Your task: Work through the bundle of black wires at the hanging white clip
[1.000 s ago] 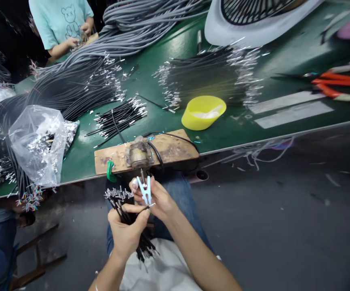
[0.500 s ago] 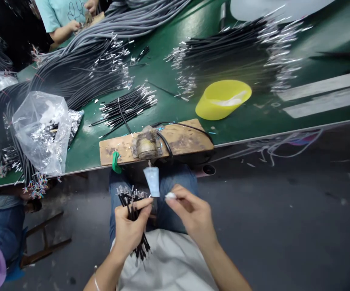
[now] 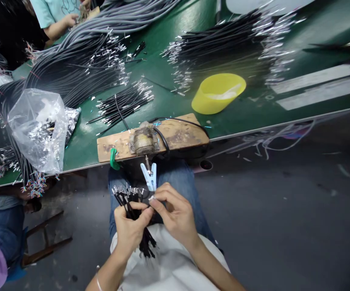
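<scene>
A bundle of short black cables [image 3: 147, 242] with silvery ends is gripped in my left hand [image 3: 130, 226], low over my lap. My right hand [image 3: 176, 214] pinches a small white piece [image 3: 151, 198] between thumb and fingertips, close beside the left fingertips. Just above both hands, a light blue clothespin [image 3: 149, 176] hangs from the shaft of a small motor [image 3: 144, 139]. That motor sits on a wooden board [image 3: 181, 135] at the table's edge.
On the green table [image 3: 159, 60] lie a yellow container [image 3: 219, 93], a clear plastic bag [image 3: 38, 129], a pile of short black cables [image 3: 125, 103] and long cable bundles. A green clamp [image 3: 113, 159] holds the board's left end. Another person's hand [image 3: 71, 19] shows at upper left.
My right hand has moved left with the white piece, up to my left fingertips. The clothespin has turned and now shows its two spread legs. The view has shifted slightly.
</scene>
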`<action>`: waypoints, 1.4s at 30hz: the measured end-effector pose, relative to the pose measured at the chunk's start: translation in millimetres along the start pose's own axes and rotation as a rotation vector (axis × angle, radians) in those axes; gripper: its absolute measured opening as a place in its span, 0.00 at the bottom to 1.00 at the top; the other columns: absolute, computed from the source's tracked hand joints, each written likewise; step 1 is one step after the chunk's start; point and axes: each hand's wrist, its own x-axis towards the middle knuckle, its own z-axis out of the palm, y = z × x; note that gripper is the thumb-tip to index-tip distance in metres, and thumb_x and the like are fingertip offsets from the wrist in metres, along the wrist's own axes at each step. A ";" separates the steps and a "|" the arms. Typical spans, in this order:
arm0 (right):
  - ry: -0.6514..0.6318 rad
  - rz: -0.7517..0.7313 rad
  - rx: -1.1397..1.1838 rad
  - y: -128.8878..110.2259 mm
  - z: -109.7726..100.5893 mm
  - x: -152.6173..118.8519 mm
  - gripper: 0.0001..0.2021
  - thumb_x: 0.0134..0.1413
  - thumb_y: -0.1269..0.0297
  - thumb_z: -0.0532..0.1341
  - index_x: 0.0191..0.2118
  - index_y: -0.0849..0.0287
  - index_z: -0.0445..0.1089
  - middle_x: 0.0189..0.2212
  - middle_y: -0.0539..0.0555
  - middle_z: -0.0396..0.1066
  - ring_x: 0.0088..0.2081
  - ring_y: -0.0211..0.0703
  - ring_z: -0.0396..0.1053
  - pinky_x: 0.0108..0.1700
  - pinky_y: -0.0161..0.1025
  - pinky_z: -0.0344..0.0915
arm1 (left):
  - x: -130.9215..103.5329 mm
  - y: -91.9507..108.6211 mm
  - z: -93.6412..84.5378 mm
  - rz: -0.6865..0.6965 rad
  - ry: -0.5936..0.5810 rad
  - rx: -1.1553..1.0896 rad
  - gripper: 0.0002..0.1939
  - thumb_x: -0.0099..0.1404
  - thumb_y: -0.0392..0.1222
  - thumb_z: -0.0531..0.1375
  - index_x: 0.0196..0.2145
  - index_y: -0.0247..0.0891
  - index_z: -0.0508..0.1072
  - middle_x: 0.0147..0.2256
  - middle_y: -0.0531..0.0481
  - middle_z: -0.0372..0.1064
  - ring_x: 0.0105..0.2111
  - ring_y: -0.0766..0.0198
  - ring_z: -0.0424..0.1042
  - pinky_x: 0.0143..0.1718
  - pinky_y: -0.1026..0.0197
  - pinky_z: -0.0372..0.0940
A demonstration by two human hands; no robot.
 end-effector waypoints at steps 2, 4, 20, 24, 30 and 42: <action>-0.013 0.065 0.128 5.1 2.9 -3.6 0.08 0.53 0.72 0.58 0.25 0.57 0.68 0.24 0.50 0.63 0.28 0.39 0.61 0.29 0.36 0.57 | 0.2 0.2 -0.8 -0.019 -0.040 -0.044 0.11 0.56 0.42 0.62 0.24 0.31 0.73 0.18 0.54 0.65 0.19 0.71 0.62 0.23 0.66 0.59; -0.056 0.168 0.269 11.3 5.0 -6.9 0.07 0.54 0.67 0.58 0.26 0.57 0.70 0.26 0.51 0.65 0.29 0.39 0.62 0.30 0.36 0.58 | 1.3 0.4 -1.2 -0.032 -0.093 -0.088 0.13 0.58 0.45 0.61 0.24 0.31 0.71 0.15 0.58 0.61 0.17 0.73 0.60 0.21 0.67 0.59; -0.026 0.238 0.226 4.3 2.4 -5.2 0.09 0.54 0.67 0.58 0.23 0.58 0.62 0.21 0.48 0.59 0.23 0.36 0.59 0.23 0.33 0.57 | 1.7 0.4 2.5 -0.130 -0.140 -0.190 0.18 0.50 0.52 0.65 0.20 0.31 0.71 0.11 0.56 0.58 0.12 0.73 0.56 0.15 0.67 0.53; 0.206 -0.178 -0.148 3.8 9.9 -10.2 0.07 0.52 0.78 0.56 0.28 0.58 0.63 0.25 0.50 0.60 0.27 0.38 0.60 0.29 0.36 0.60 | -3.1 2.8 6.2 -0.085 -0.061 -0.130 0.14 0.51 0.47 0.64 0.20 0.32 0.73 0.12 0.53 0.61 0.13 0.71 0.58 0.17 0.66 0.56; 0.060 -0.440 -0.240 0.6 2.7 -14.2 0.07 0.52 0.79 0.53 0.32 0.60 0.63 0.26 0.53 0.61 0.27 0.40 0.60 0.29 0.38 0.61 | -5.5 5.7 3.3 0.002 0.089 -0.035 0.09 0.55 0.41 0.61 0.22 0.33 0.77 0.22 0.47 0.74 0.24 0.63 0.70 0.29 0.62 0.64; -0.185 0.247 0.312 2.3 -8.4 0.9 0.11 0.53 0.58 0.60 0.25 0.58 0.67 0.23 0.51 0.62 0.26 0.39 0.60 0.27 0.35 0.58 | 2.3 2.3 -3.7 -0.039 -0.074 -0.109 0.16 0.53 0.50 0.63 0.22 0.30 0.77 0.11 0.52 0.64 0.12 0.71 0.58 0.15 0.66 0.56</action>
